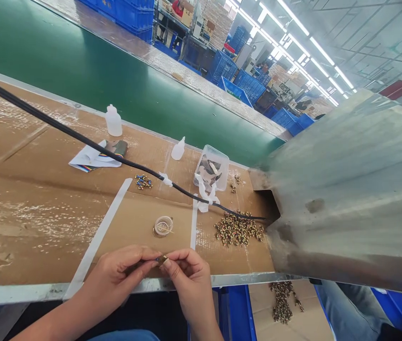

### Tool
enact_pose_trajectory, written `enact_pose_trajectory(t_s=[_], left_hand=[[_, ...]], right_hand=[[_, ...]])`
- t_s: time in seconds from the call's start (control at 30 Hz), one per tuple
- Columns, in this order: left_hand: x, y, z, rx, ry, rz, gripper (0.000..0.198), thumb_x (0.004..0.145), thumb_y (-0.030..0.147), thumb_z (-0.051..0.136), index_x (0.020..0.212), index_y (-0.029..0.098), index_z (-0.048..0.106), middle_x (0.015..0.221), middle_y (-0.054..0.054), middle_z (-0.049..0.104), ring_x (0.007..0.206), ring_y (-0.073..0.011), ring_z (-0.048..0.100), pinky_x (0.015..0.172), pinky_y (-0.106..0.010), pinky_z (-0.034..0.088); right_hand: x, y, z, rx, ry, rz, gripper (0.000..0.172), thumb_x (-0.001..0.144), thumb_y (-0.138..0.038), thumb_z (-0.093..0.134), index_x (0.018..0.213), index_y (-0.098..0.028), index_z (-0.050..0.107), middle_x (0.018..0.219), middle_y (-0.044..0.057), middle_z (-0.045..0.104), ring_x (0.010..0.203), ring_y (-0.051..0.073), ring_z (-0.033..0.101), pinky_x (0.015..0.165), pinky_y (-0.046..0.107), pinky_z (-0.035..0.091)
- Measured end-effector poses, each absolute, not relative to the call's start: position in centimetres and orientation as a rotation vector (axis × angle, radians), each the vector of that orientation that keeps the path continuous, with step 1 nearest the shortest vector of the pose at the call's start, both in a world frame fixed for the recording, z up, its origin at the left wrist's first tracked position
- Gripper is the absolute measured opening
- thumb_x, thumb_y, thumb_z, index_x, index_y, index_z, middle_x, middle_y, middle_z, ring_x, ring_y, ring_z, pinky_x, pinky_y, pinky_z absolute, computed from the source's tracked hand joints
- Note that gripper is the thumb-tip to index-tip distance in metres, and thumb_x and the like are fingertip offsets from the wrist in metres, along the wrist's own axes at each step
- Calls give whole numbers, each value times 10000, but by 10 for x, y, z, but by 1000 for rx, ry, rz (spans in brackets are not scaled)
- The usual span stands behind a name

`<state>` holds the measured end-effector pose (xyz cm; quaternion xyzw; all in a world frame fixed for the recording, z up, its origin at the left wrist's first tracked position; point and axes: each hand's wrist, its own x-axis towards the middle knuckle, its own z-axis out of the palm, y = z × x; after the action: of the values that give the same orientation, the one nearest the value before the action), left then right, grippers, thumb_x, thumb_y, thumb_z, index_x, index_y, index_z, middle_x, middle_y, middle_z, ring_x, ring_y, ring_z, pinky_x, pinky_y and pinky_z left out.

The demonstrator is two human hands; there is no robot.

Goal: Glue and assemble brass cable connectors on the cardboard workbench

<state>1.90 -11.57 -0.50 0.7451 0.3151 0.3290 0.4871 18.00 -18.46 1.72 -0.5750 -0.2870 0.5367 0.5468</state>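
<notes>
Near the metal bench edge (236, 280), left hand (122, 268) and right hand (192, 278) pinch a small brass-coloured part (163, 259), clear round cup (155, 229) just beyond, heaped brass-coloured pieces (238, 229) off right!

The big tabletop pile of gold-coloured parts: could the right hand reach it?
Probably yes: nothing stands between the right hand and the pile; the black cable crosses only its far side. That hand is pinching a small part, though.

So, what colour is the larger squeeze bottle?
The larger squeeze bottle is milky white, seen in the head view.
</notes>
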Motion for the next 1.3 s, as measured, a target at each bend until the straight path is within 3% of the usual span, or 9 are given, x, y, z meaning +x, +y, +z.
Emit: enact_pose_trajectory(t_s=[0.4,0.77,0.97,1.3], left_hand=[[22,-115,3,1823,714,887,137,888,186,575,924,251,690,837,60,731,742,-72,683,699,-99,520],[18,-116,0,1847,676,812,235,915,138,525,1029,282,673,891,62,713,815,-66,668,752,-104,502],[18,-118,-2,1814,743,796,144,918,186,543,958,259,661,837,72,708,753,-59,666,705,-96,499],[15,-122,-6,1935,696,781,180,944,147,476,995,236,624,884,39,691,824,-77,655,759,-118,489]], right_hand=[[177,-188,17,-1437,-770,1225,213,799,-360,723,818,-151,686,714,26,674,647,107,592,598,196,449],[177,-194,12,-1485,-820,1187,231,830,-376,679,807,-148,649,702,22,639,640,118,555,597,216,420],[173,-194,12,-1505,-787,1184,231,826,-381,682,817,-153,649,716,32,666,664,134,593,620,228,441],[175,-196,12,-1545,-833,1166,231,827,-371,677,773,-147,660,712,49,692,645,137,606,600,226,448]])
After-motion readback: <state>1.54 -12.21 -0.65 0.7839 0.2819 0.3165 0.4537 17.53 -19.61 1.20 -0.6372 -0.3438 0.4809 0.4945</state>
